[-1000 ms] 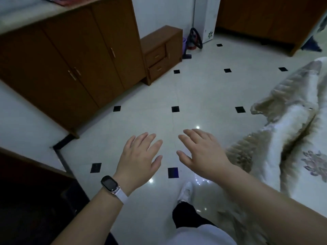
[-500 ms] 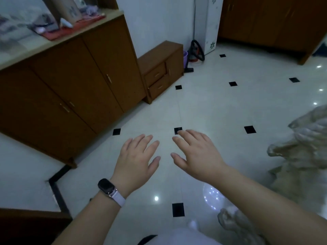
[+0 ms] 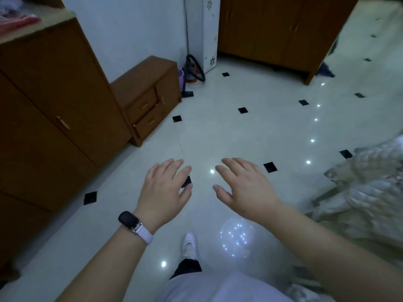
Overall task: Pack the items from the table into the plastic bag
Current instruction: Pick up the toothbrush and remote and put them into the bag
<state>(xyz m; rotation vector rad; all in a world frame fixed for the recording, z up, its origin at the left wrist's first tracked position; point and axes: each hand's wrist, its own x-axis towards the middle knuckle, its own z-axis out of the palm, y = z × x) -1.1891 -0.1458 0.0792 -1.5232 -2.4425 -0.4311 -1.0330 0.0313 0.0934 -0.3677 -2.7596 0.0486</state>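
- Nearest to us: pale clothing at the bottom edge, a dark trouser leg, and one white shoe (image 3: 189, 245) planted on the floor (image 3: 218, 136).
- Left hand (image 3: 162, 189): palm down, fingers spread and holding nothing; a dark-faced watch (image 3: 129, 220) on a pale strap sits at its wrist.
- Right hand (image 3: 245, 188): palm down, fingers spread, likewise holding nothing; it hangs beside the left hand, apart from it.
- Floor: glossy pale tiles with small black diamond insets and bright points of reflected light.
- At our right: a mass of crumpled, patterned cloth (image 3: 368, 192), blurred; we cannot tell what it covers.
- At our left: a tall brown cabinet (image 3: 50, 110), something red and blurred on its top.
- Further on: a low brown drawer unit (image 3: 148, 94) against the white wall, a dark hose-like object (image 3: 194, 70) just beside it.
- Farthest: a brown wardrobe (image 3: 272, 29).
- Task items: we can make out neither table, bag nor items in this view.
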